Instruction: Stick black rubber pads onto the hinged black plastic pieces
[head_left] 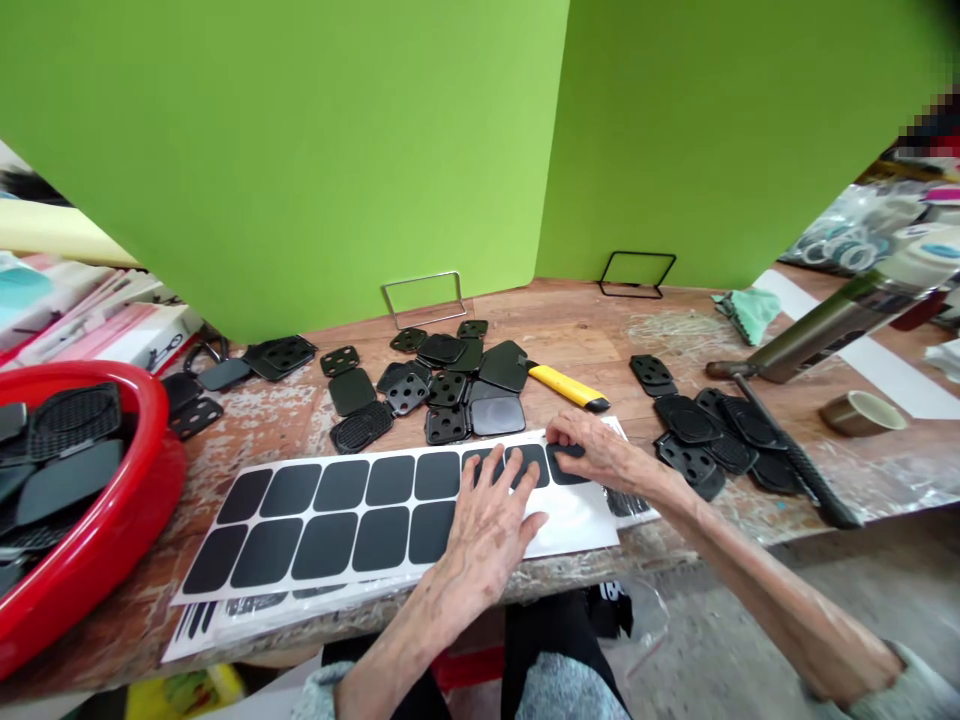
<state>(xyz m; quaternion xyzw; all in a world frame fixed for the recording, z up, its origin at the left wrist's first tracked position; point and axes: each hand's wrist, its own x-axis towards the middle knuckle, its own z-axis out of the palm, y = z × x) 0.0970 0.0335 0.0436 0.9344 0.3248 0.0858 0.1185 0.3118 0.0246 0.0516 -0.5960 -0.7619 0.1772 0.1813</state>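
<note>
A white sheet (574,518) with rows of black rounded-square stickers (339,484) lies along the table's front edge, on top of similar sheets. My left hand (487,535) rests palm down on it, fingers spread over the stickers right of the middle. At the sheet's far right corner, my right hand (592,447) has its fingertips pinched at the upper edge of the last black sticker (568,468). The front row's right end is bare white backing. Just beyond the sheet lie loose black plastic pieces (448,388), some with round holes, and a yellow utility knife (568,385).
Left stands a red basin (166,440) of black pieces. On the right are more black pieces (686,418), a hammer (799,460), a steel thermos (832,325), a cup (862,412) and a green cloth (750,312). Green panels (337,150) rise behind two wire stands (637,275).
</note>
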